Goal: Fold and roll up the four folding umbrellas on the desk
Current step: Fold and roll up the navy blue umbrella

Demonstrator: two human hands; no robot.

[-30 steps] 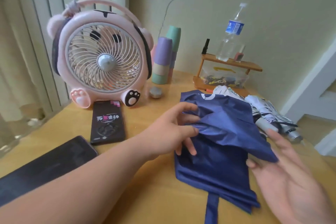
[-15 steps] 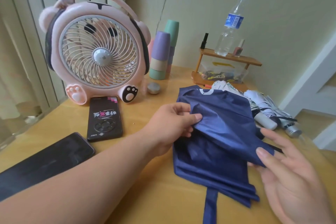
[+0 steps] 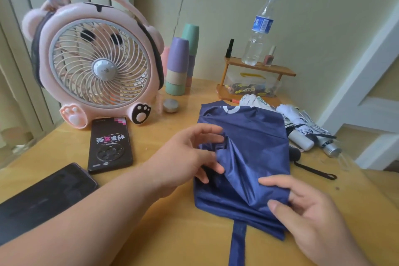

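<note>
Right fingers (image 3: 278, 181) now on navy umbrella (image 3: 254, 136) fold

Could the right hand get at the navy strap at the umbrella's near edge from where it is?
Probably yes: the strap of the navy umbrella lies bare on the desk beside the right hand, nothing between them.

Shows a left hand (image 3: 185, 157) uncovered, with its forearm (image 3: 86, 222) likewise bare all the way to the lower left edge of the view. Shows a right hand (image 3: 313, 222) bare too, cut off by the frame just past the wrist. Carries short, plain fingernails, seen most clearly on the right thumb (image 3: 273, 204).
</note>
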